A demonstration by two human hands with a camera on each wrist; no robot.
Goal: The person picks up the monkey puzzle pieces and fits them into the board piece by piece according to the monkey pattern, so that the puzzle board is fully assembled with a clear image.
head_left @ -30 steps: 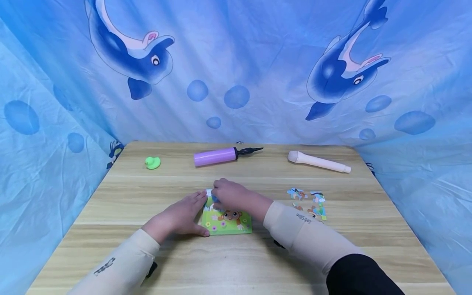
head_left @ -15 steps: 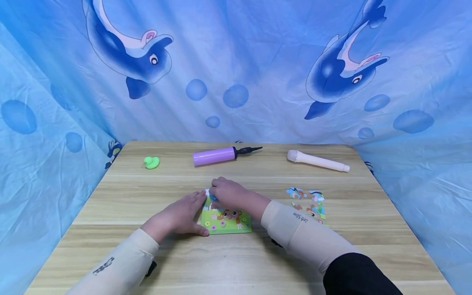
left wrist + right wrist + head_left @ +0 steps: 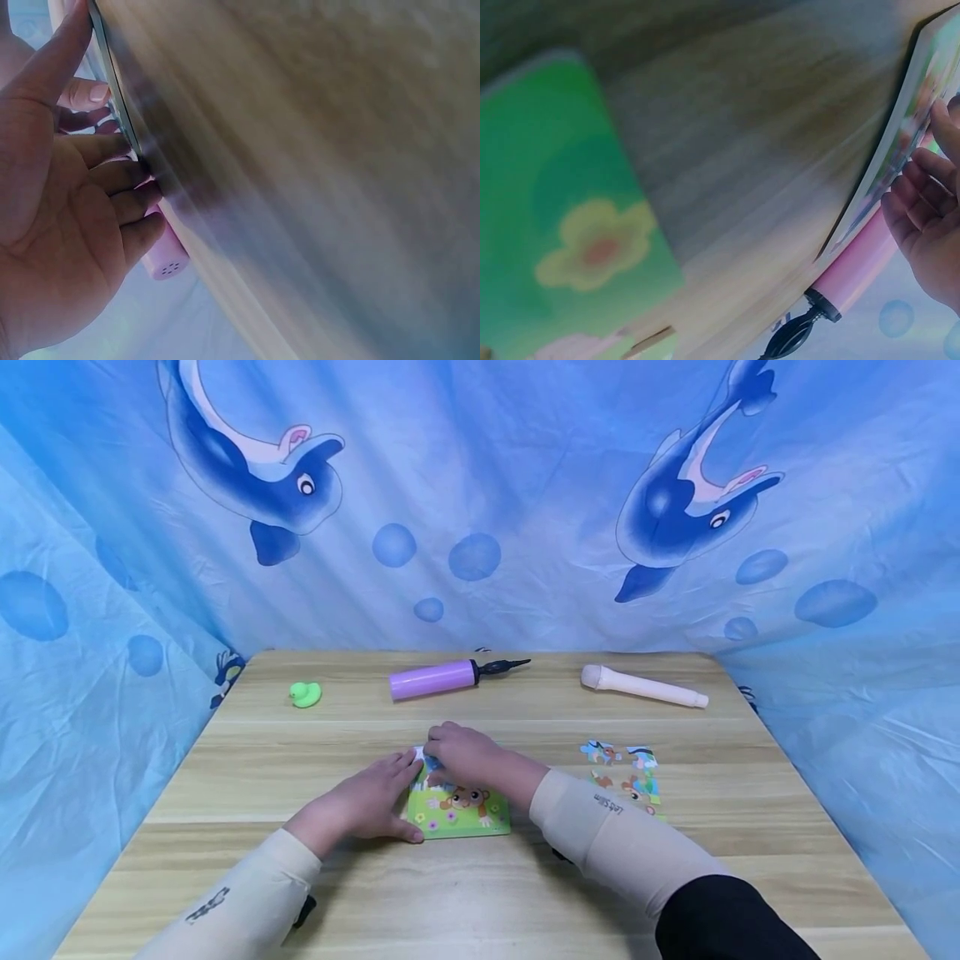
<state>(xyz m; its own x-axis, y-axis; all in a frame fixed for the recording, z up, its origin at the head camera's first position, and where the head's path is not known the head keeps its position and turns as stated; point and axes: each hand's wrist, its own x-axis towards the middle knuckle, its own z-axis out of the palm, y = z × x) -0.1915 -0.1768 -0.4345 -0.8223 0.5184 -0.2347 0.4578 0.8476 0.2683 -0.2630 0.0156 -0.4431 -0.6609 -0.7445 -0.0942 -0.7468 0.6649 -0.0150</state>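
Note:
A jigsaw puzzle board with a green border and a monkey picture lies flat on the table. My left hand rests along its left edge in the head view, fingers straight and thumb at the near corner. Over the board's upper left part, my right hand has curled fingers and pinches what looks like a small blue puzzle piece, mostly hidden by the fingers. The right wrist view shows the right thumb and fingers close against the board's surface. Loose puzzle pieces lie to the right, partly behind the right forearm.
Along the back of the wooden table lie a green toy duck, a purple hand pump with a black nozzle, and a pale toy microphone. A blue dolphin-print curtain surrounds the far side and both flanks.
The head view has shifted slightly. Both hands keep nearly the same places at the board, with only small movement of the right fingers; the loose pieces stay put.

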